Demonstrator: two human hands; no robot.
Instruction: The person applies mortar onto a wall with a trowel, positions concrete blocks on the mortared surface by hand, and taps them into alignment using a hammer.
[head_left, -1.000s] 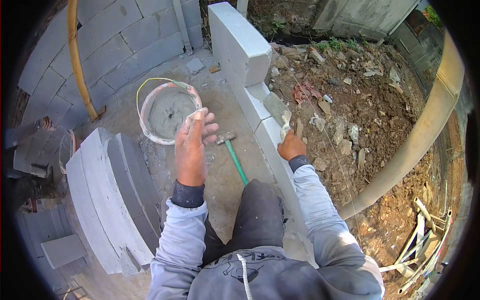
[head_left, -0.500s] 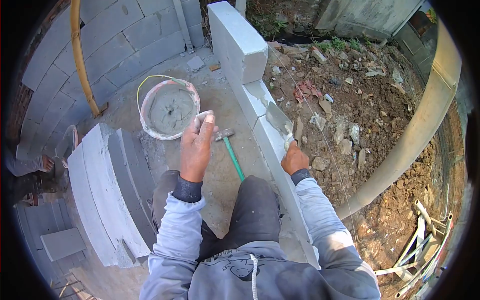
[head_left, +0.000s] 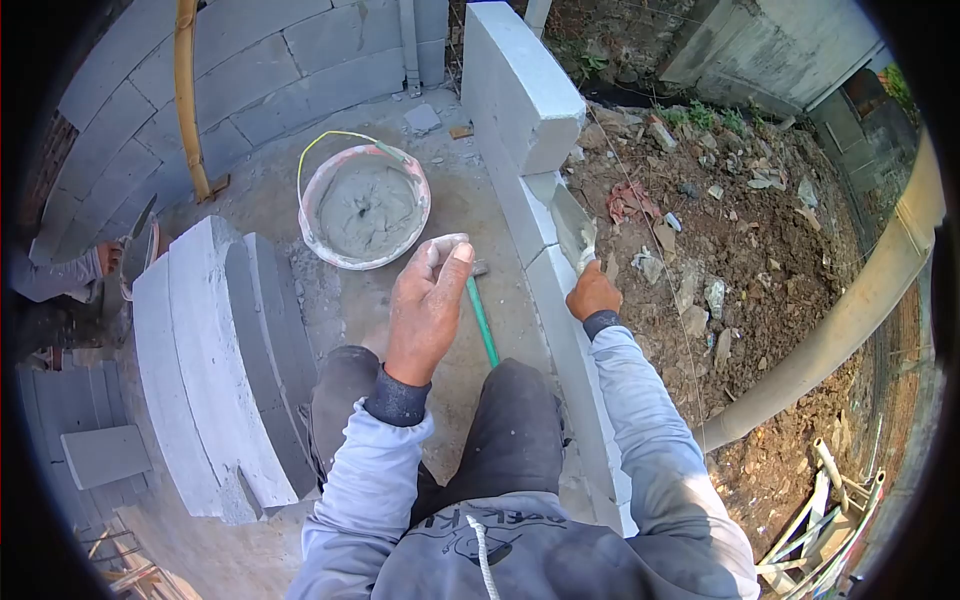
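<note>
My right hand (head_left: 594, 293) grips the handle of a trowel (head_left: 573, 228). Its grey blade lies tilted over the top of the low block wall (head_left: 562, 290), close to the joint below an upright white block (head_left: 525, 95). My left hand (head_left: 425, 305) is raised in front of me with fingers curled in and thumb against them; no object shows in it. Beyond it stands a bucket (head_left: 310, 225) of grey mortar (head_left: 368, 208) with a yellow handle. A hammer (head_left: 482, 322) with a green handle lies on the floor, its head partly behind my left hand.
Stacked blocks (head_left: 215, 350) stand at left. Another person's hand (head_left: 108, 257) shows at far left. A string line (head_left: 665, 300) runs along the wall's right side, over rubble and soil (head_left: 770, 290). A thick bamboo pole (head_left: 830, 350) slants at right.
The view has shifted, so the scene sits farther right. The trowel blade has turned more on edge over the wall. My left hand stays raised and curled.
</note>
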